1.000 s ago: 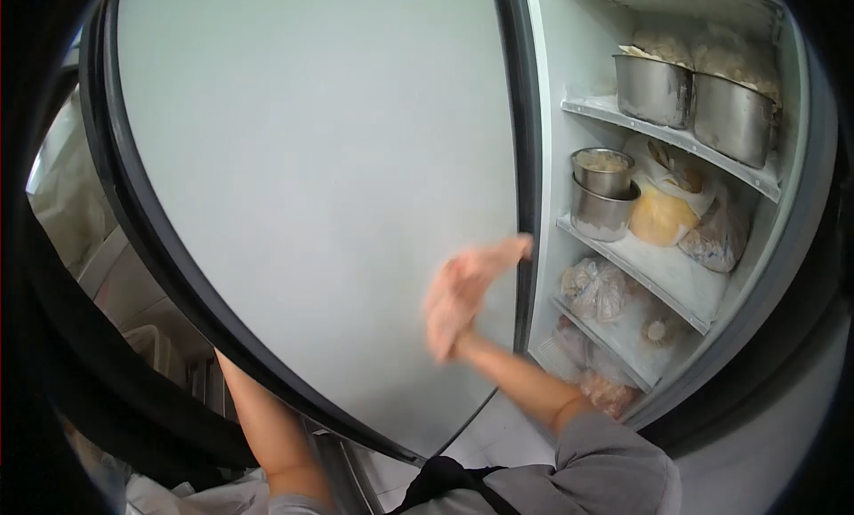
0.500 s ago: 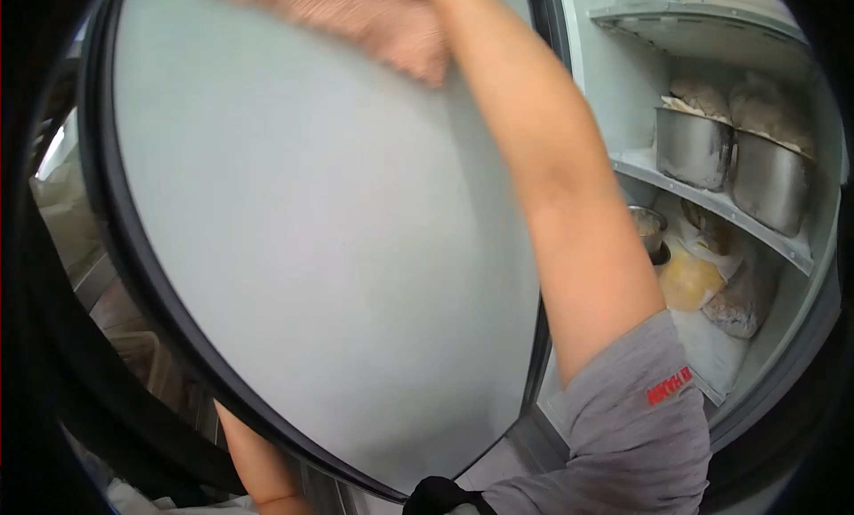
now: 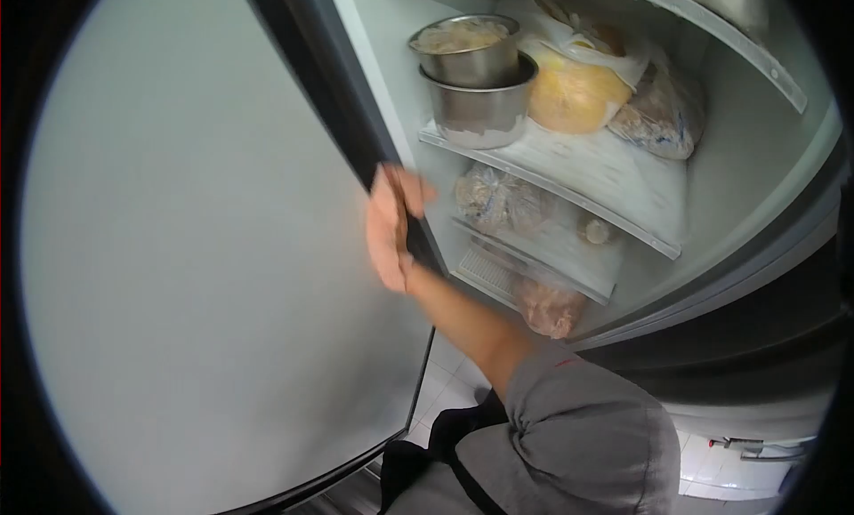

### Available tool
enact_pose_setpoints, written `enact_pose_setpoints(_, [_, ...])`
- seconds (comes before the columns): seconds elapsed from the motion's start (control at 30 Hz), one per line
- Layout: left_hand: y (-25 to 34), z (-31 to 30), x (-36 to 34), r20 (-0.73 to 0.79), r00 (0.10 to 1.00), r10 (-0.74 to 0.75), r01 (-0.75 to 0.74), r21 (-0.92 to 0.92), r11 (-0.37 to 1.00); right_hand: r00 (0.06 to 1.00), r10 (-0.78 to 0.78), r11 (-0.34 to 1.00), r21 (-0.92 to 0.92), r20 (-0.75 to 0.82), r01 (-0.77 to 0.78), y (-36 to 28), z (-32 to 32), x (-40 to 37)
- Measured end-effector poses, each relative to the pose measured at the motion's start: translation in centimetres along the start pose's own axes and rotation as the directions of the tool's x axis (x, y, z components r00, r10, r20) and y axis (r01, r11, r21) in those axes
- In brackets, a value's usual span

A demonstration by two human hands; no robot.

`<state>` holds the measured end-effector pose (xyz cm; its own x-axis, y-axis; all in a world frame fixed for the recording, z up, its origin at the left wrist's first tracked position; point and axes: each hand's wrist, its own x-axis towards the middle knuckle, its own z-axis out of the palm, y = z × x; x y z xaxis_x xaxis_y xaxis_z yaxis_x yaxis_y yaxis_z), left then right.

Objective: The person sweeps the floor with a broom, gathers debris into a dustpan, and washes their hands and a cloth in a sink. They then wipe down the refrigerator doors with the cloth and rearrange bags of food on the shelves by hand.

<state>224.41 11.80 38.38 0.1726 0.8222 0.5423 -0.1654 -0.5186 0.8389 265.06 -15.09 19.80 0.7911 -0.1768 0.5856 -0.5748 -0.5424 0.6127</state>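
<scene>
My right hand [image 3: 397, 226] is at the inner edge of the open fridge door [image 3: 196, 230], beside its black seal [image 3: 334, 79]. A salmon-pink cloth [image 3: 382, 235] appears bunched in the hand. Motion blur hides where the fingers end and the cloth begins. The pale door panel fills the left side of the view. My right arm reaches up from a grey sleeve [image 3: 587, 417]. My left hand is out of view.
Right of the hand, two stacked metal pots [image 3: 480, 106], a yellow bagged item [image 3: 578, 88] and another bag [image 3: 663, 110] sit on a shelf. Lower down are a clear bag [image 3: 498, 199] and a bag of pinkish food [image 3: 549, 306]. White floor tiles [image 3: 436, 386] show below.
My right hand has come down from the top of the door panel to its inner edge. The view has shifted down and right, showing lower shelves. The left forearm has left the view.
</scene>
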Motion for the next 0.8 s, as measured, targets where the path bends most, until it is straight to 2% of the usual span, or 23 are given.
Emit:
enact_pose_setpoints(0.03, [0.2, 0.0, -0.1, -0.005, 1.000, -0.002, 0.002, 0.008, 1.000, 1.000, -0.010, 0.836, 0.548, 0.013, 0.002, -0.8, 2.7, -2.7])
enact_pose_setpoints(0.07, [0.0, 0.0, -0.3, -0.006, 1.000, -0.002, 0.002, 0.015, 1.000, 0.997, -0.048, 0.622, 0.783, 0.063, -0.019, -1.6, 4.9, -5.6])
enact_pose_setpoints(0.1, [-0.2, 0.2, -0.3, -0.005, 1.000, -0.008, 0.008, 0.024, 1.000, 0.989, -0.100, 0.532, 0.846, 0.109, -0.039, -2.1, 6.1, -8.0])
enact_pose_setpoints(0.2, [-0.6, 0.1, -0.6, -0.005, 1.000, -0.006, 0.006, 0.005, 1.000, 0.964, -0.245, 0.493, 0.869, 0.102, 0.033, -0.8, 6.5, -14.6])
enact_pose_setpoints(0.27, [-1.0, -0.2, -0.4, -0.006, 1.000, -0.012, 0.012, -0.022, 1.000, 0.929, -0.369, 0.472, 0.861, -0.005, 0.192, 1.3, 5.8, -18.5])
enact_pose_setpoints(0.33, [-1.3, -0.3, -0.5, -0.002, 1.000, -0.016, 0.016, -0.053, 0.998, 0.834, -0.518, 0.402, 0.806, -0.191, 0.435, 4.8, 4.7, -21.8])
enact_pose_setpoints(0.37, [-1.3, -0.5, -0.4, 0.002, 1.000, -0.020, 0.020, -0.068, 0.998, 0.748, -0.590, 0.343, 0.745, -0.303, 0.573, 6.9, 4.1, -23.0])
enact_pose_setpoints(0.43, [-1.4, -0.9, -0.5, 0.008, 1.000, -0.015, 0.016, -0.104, 0.994, 0.516, -0.665, 0.227, 0.512, -0.540, 0.828, 11.8, 3.5, -24.8])
enact_pose_setpoints(0.5, [-1.4, -1.0, -0.6, 0.016, 1.000, -0.005, 0.007, -0.150, 0.989, 0.300, -0.608, 0.244, 0.186, -0.735, 0.952, 16.4, 3.1, -25.9])
enact_pose_setpoints(0.53, [-1.5, -1.2, -0.6, 0.014, 1.000, -0.001, 0.003, -0.176, 0.984, 0.221, -0.551, 0.288, 0.065, -0.804, 0.955, 18.3, 3.1, -25.9])
enact_pose_setpoints(0.57, [-1.5, -1.0, -0.6, 0.018, 1.000, -0.002, 0.006, -0.213, 0.977, 0.218, -0.554, 0.307, 0.047, -0.803, 0.951, 19.1, 2.6, -25.1])
enact_pose_setpoints(0.6, [-1.3, -0.9, -1.0, 0.017, 1.000, 0.000, 0.004, -0.244, 0.970, 0.154, -0.551, -0.144, 0.275, -0.820, 0.951, 20.1, 1.9, -24.0])
enact_pose_setpoints(0.63, [-1.2, -1.1, -0.6, 0.013, 1.000, 0.006, -0.002, -0.264, 0.964, 0.099, -0.526, -0.561, 0.432, -0.845, 0.706, 20.7, 1.4, -23.5])
enact_pose_setpoints(0.67, [-1.1, -1.2, -0.6, 0.004, 1.000, 0.006, -0.005, -0.293, 0.956, 0.081, -0.534, -0.552, 0.419, -0.842, 0.721, 20.0, 0.8, -24.1])
enact_pose_setpoints(0.73, [-0.3, -1.3, -0.9, -0.018, 1.000, 0.011, -0.017, -0.352, 0.936, 0.238, -0.635, -0.524, 0.636, -0.735, 0.566, 18.3, -0.3, -25.8])
enact_pose_setpoints(0.77, [0.6, -1.1, -1.2, -0.042, 0.999, 0.029, -0.043, -0.381, 0.924, 0.230, -0.636, -0.517, 0.627, -0.737, 0.582, 19.6, -0.8, -25.2])
enact_pose_setpoints(0.8, [1.0, -1.2, -1.2, -0.048, 0.998, 0.036, -0.052, -0.406, 0.912, 0.266, -0.514, -0.465, 0.525, -0.816, 0.713, 21.9, -2.0, -23.9])
